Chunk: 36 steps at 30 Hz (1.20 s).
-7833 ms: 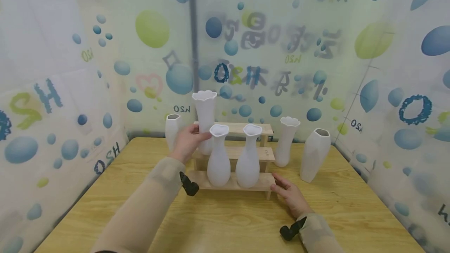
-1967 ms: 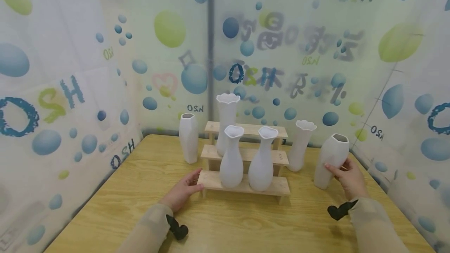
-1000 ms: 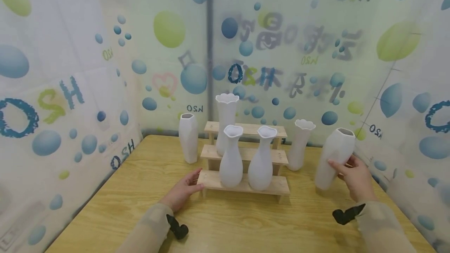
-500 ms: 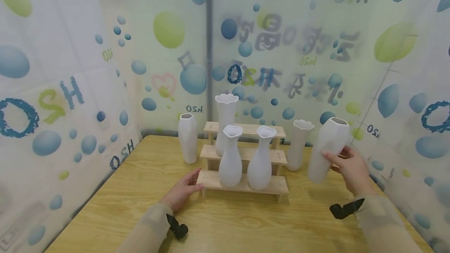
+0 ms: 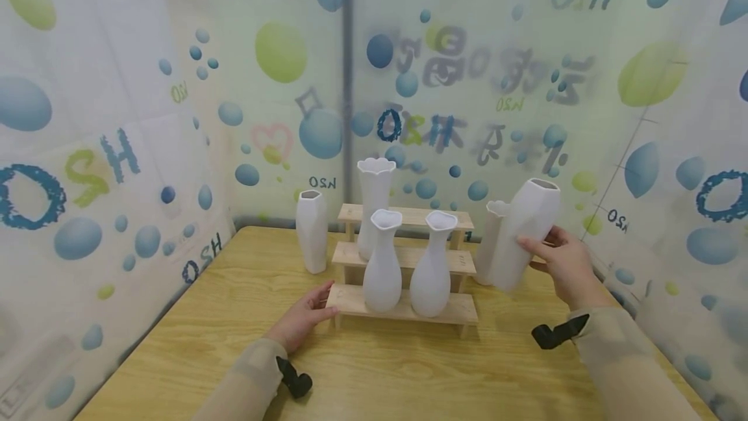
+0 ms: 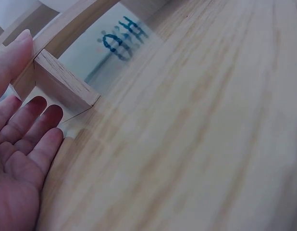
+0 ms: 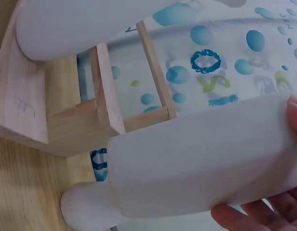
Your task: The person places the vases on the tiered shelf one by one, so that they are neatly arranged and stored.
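Observation:
My right hand (image 5: 567, 262) holds a white faceted vase (image 5: 526, 232), tilted with its mouth leaning right and its base raised off the table. The right wrist view shows the vase's base (image 7: 158, 178) close by the three-step wooden stand (image 7: 71, 130). My left hand (image 5: 300, 320) grips the left end of the stand's lowest shelf (image 5: 347, 303), its thumb (image 6: 16, 57) at the shelf's edge. Two round-bellied white vases (image 5: 382, 271) stand on that shelf. A tall scalloped-rim vase (image 5: 376, 190) stands behind them on the middle step.
Another faceted white vase (image 5: 312, 232) stands on the wooden table (image 5: 234, 284), left of the stand. A scalloped-rim vase (image 5: 486, 245) to the stand's right is partly hidden behind the held vase. Printed curtains (image 5: 280, 102) enclose the table's back and sides.
My right hand has lifted the faceted vase and carried it left towards the stand, now overlapping the scalloped vase. My left hand, earlier at the tall scalloped vase, has stayed at the shelf since.

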### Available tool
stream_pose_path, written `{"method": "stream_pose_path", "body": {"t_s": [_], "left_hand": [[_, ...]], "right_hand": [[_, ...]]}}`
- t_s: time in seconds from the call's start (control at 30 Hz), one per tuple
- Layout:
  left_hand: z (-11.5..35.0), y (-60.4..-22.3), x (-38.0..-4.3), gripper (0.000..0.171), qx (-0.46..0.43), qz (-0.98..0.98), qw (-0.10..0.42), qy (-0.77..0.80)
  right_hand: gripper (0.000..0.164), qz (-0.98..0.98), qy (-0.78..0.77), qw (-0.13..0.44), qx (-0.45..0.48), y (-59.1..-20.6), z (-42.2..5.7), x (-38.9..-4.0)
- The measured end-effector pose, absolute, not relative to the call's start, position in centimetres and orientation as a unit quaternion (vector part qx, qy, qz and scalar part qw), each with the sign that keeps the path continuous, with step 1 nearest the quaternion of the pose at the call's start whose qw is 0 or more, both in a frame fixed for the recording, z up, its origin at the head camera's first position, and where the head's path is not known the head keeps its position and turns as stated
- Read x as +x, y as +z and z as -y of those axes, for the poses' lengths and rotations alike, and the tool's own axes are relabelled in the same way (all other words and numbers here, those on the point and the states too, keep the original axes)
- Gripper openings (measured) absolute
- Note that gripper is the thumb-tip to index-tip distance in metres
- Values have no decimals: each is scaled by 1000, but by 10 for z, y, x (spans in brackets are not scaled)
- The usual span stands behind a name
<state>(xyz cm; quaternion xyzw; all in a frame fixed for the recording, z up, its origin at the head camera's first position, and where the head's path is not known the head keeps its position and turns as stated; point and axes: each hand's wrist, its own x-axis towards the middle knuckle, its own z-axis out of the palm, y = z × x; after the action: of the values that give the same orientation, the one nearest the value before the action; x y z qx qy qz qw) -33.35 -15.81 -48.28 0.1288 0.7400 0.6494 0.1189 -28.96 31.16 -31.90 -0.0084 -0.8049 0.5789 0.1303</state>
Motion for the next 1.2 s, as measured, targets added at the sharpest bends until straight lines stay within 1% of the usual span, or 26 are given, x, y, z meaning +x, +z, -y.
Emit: {"method": "stream_pose_path", "body": {"t_s": [0.17, 0.33, 0.57, 0.97, 1.2], "left_hand": [[158, -483, -333, 79, 125, -737, 122, 653], [158, -484, -334, 79, 120, -739, 120, 652], [159, -484, -334, 79, 123, -737, 121, 653], [159, -484, -333, 77, 127, -744, 118, 645], [159, -484, -333, 77, 124, -743, 116, 647]], "right_hand": [[80, 798, 589, 130, 17, -313, -300, -296], [82, 792, 597, 128, 23, -311, -289, -304], [77, 784, 607, 120, 37, -307, -275, -313], [81, 778, 618, 112, 27, -308, -255, -330], [87, 779, 617, 107, 29, -309, -246, -337]]}}
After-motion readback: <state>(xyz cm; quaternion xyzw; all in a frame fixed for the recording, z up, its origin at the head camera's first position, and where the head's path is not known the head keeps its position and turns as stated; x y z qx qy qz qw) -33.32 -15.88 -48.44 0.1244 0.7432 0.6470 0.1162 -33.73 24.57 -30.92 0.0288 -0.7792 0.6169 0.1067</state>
